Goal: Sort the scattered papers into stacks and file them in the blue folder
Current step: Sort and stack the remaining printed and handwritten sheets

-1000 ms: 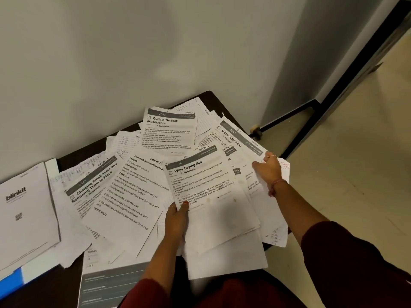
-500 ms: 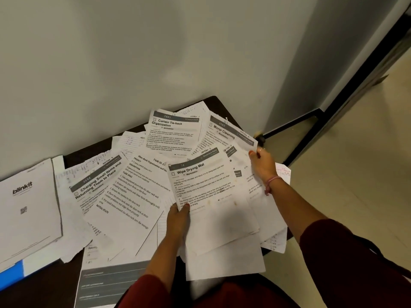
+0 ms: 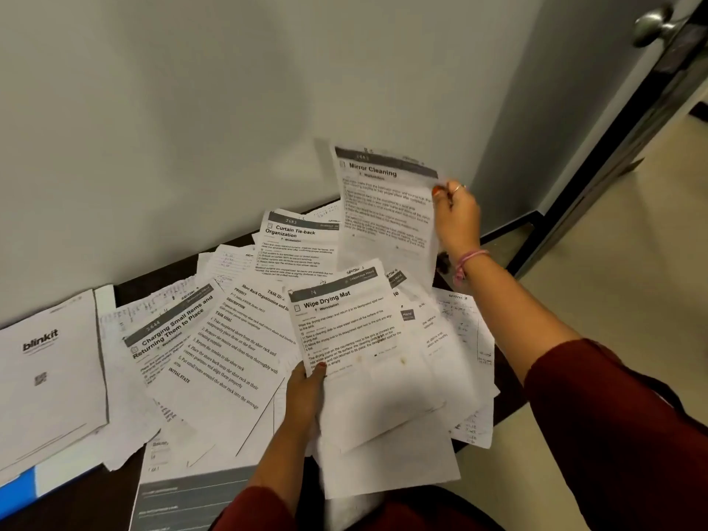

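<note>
- Right now the "Mirror Cleaning" sheet (image 3: 387, 208) is up in the air near the wall, pinched at its right edge by the right hand (image 3: 456, 220); held by 1 edge only, it could flop, crease or slip out.
- The left hand (image 3: 306, 392) grips the "Wipe Drying Mat" sheet (image 3: 344, 339) with looser pages under it; these could fan out and slide off the near edge of the dark table (image 3: 126, 291).
- The scattered papers (image 3: 214, 362) overlap heavily, so dragging 1 may pull others along.
- The blue folder (image 3: 17, 488) lies at the far left, mostly buried under a "blinkit" stack (image 3: 49, 373); reaching for it could topple that stack.
</note>
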Demonstrator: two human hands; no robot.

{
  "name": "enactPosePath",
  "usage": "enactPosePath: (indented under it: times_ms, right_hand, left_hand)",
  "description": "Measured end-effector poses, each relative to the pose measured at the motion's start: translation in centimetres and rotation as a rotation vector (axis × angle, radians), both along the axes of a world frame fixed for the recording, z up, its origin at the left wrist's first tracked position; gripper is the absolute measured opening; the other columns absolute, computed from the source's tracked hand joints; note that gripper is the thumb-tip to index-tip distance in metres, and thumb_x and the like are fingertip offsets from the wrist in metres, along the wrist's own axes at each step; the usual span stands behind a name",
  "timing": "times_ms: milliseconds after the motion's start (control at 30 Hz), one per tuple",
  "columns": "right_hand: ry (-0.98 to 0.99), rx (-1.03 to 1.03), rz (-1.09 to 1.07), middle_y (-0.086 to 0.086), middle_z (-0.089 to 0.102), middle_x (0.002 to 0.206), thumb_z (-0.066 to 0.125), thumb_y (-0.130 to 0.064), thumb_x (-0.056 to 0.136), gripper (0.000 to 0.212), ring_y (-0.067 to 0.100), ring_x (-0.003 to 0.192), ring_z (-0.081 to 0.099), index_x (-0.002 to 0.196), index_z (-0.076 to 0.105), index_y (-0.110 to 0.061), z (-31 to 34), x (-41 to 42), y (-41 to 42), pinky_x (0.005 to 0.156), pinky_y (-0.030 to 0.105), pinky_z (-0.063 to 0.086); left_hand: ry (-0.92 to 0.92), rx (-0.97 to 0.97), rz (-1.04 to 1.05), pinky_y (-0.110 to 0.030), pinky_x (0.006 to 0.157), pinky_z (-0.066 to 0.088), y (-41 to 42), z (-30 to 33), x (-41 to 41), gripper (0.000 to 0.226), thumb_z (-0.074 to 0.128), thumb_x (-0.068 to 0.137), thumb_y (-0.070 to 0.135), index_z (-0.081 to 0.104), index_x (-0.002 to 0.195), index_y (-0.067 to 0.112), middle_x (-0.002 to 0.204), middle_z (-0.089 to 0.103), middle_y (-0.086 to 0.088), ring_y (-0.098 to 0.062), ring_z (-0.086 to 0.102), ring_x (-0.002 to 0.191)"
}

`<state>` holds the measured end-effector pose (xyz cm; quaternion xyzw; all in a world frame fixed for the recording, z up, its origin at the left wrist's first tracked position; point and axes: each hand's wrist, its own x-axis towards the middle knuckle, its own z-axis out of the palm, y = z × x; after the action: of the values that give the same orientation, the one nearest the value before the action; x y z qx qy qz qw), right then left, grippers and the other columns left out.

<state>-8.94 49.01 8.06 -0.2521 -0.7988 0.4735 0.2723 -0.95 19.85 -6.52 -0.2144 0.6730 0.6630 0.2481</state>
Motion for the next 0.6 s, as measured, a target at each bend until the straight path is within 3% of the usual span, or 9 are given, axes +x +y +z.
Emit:
enactPosePath:
  times_ms: [100,233,367,500,600]
  right_hand:
    - [0.087,0.051,-0.034,0.001,0.057,0.092,0.043,-0.009,0.098,0.021,0.013,0.081,0.053,0.103,0.062,-0.001,2.9,-0.8,-0.6,0.063,0.004,0.039]
    - [0.185,0.054,0.002,0.000,0.057,0.095,0.042,-0.008,0.099,0.021,0.008,0.081,0.052,0.107,0.061,-0.001,5.1,-1.5,-2.7,0.062,0.002,0.039]
    - [0.235,0.071,0.041,0.002,0.061,0.103,0.043,-0.011,0.099,0.024,0.006,0.084,0.054,0.114,0.060,-0.004,6.3,-1.6,-5.2,0.066,0.004,0.043]
    - [0.271,0.076,0.061,0.000,0.062,0.104,0.042,-0.017,0.100,0.025,0.004,0.084,0.057,0.117,0.058,-0.007,7.3,-1.7,-8.6,0.072,0.013,0.051]
    - [0.285,0.053,0.053,-0.001,0.060,0.100,0.041,-0.019,0.101,0.025,-0.004,0.079,0.057,0.116,0.056,-0.005,7.5,-1.6,-11.1,0.066,0.008,0.048]
  left_hand:
    - [-0.037,0.059,0.085,-0.048,0.089,0.053,-0.6,0.3,-0.1,0.025,0.056,0.095,0.013,0.060,0.120,0.011,0.111,0.069,-0.009,-0.029,0.066,0.099]
    - [-0.053,0.149,0.163,-0.040,0.078,0.055,-2.7,0.9,0.0,0.024,0.055,0.096,0.012,0.057,0.120,0.011,0.111,0.068,-0.009,-0.028,0.066,0.097]
    - [-0.060,0.262,0.195,-0.051,0.092,0.050,-5.7,2.1,0.3,0.027,0.055,0.096,0.011,0.059,0.122,0.016,0.114,0.069,-0.007,-0.030,0.064,0.104]
    - [-0.013,0.331,0.225,-0.048,0.100,0.045,-10.0,3.2,0.9,0.027,0.055,0.094,0.008,0.062,0.118,0.018,0.116,0.069,-0.005,-0.027,0.062,0.108]
    - [0.033,0.344,0.261,-0.042,0.094,0.050,-12.7,4.3,1.5,0.026,0.053,0.095,0.007,0.062,0.118,0.017,0.114,0.070,-0.004,-0.024,0.064,0.106]
